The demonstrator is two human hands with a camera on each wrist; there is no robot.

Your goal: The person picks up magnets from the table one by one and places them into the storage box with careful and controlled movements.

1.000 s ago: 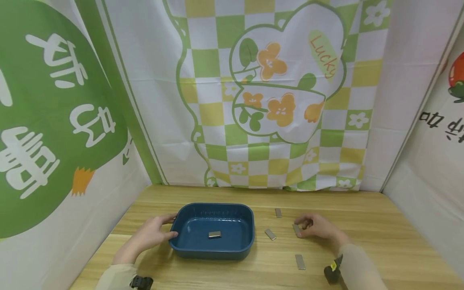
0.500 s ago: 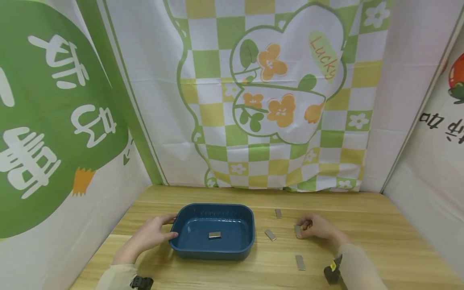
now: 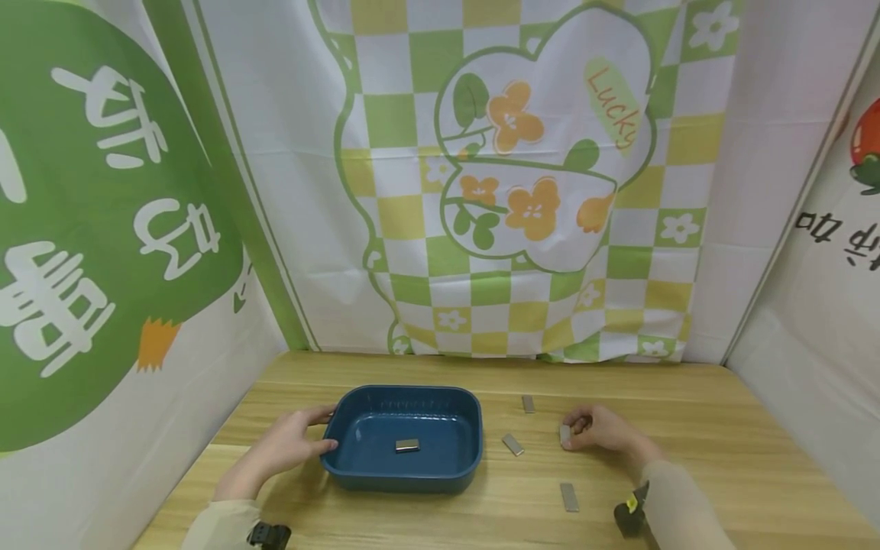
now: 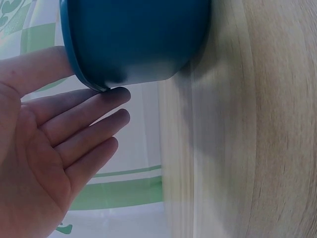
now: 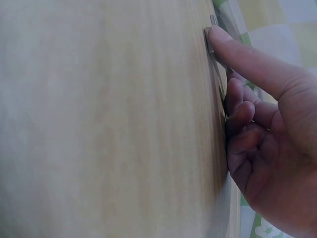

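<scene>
My left hand holds the left end of a blue rectangular dish, its thumb at the rim. In the left wrist view the other fingers are nearly straight, and the index fingertip is hidden behind the dish wall. One shiny metal bar lies inside the dish. To the right, my right hand pinches a small flat grey metal bar at the tabletop. In the right wrist view the thumb presses on this bar and the other fingers are curled.
Between dish and right hand lie two similar metal bars, a far bar and a slanted bar. A third loose bar lies nearer the front. Printed cloth hangs behind the wooden table and at both sides.
The bar at my right fingertips has shifted slightly right and turned a little in the pinch. The left hand, dish and other bars have stayed in place.
</scene>
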